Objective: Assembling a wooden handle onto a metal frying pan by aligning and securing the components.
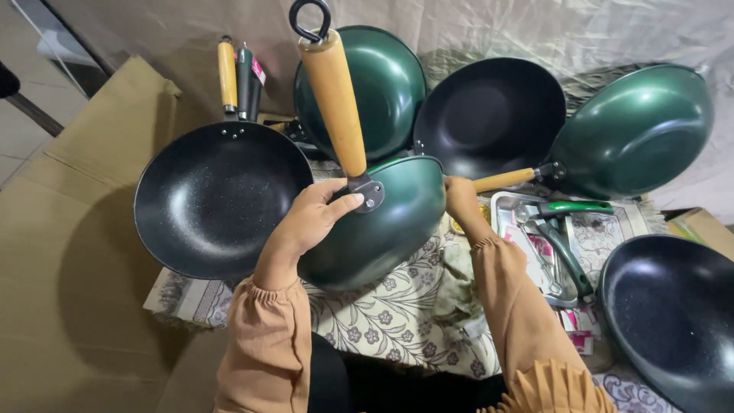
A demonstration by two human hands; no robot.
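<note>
My left hand (315, 216) grips a green wok (382, 229) at the metal bracket where its wooden handle (334, 99) joins the bowl. The wok is held up on its side, handle pointing up and away, its green outside toward me. My right hand (460, 196) holds the wok's rim on the far right side, fingers partly hidden behind the bowl. Both arms wear tan sleeves with gathered cuffs.
A black-lined wok (218, 199) lies at left on flattened cardboard (69, 252). More woks stand behind: a green one (382, 84), a black-lined one (489, 115), and a green one (638, 130). Another black-lined wok (673, 321) sits at right. A metal tray (505, 210) holds pliers (562, 245). A floral cloth (390, 313) covers the work surface.
</note>
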